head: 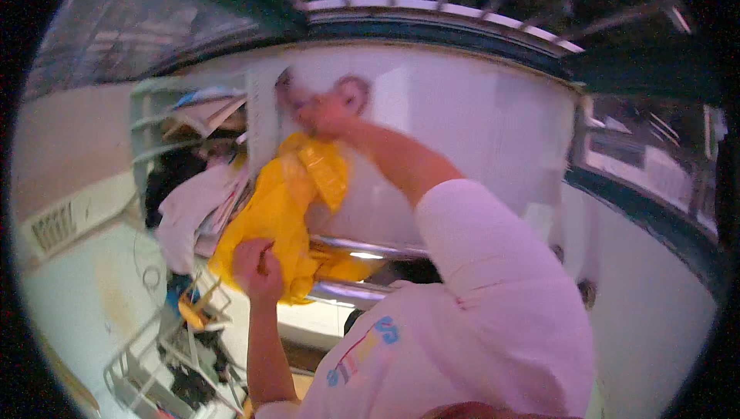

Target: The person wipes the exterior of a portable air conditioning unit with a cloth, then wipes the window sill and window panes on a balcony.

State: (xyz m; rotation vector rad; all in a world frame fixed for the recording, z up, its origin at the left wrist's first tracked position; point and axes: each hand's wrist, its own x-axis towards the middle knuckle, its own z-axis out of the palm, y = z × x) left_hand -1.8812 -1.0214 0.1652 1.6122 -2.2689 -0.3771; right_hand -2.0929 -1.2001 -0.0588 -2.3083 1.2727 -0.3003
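A bright yellow garment or cloth (277, 193) hangs in front of me, left of the middle, with a shiny, partly see-through patch near its top. My left hand (260, 266) is closed at its lower part, fingers curled. Blurred by motion, my right hand (326, 115) is at the garment's upper end and appears to pinch it. Beside that hand a small round, dark-rimmed thing (352, 95) shows against the pale panel; what it is cannot be told. Part of the yellow material lies between two shiny metal rails (370, 248) lower down.
On the left, a pale green shelf unit (141, 124) holds papers, books and a white cloth (191, 205). Below it are a white wire rack (130, 370) and a yellow object (193, 312). Behind my hands stands a whitish panel (480, 130). Barred windows (393, 5) run along the top.
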